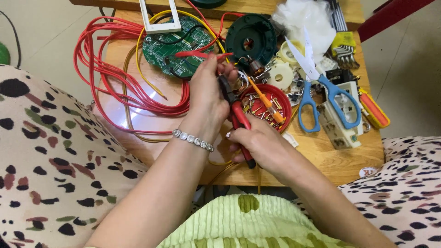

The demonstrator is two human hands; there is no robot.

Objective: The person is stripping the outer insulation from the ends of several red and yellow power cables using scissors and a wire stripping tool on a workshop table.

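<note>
Pliers [239, 120] with red handles sit mid-frame, right hand [262, 147] squeezing them; left hand [209, 94] pinches a red wire [202, 54] just above, over the wooden table [321, 156].

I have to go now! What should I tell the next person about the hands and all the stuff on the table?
Right hand: gripping the red-handled pliers, nose pointing up toward the left hand.
Left hand: pinching a red wire at its fingertips, just above the pliers' nose.
On the wooden table: red wire coil, green circuit board, red bowl of small metal parts, blue scissors.
Done: wire and pliers both in hand.
Left: whether the pliers' nose grips the wire cannot be seen; check there first.
</note>
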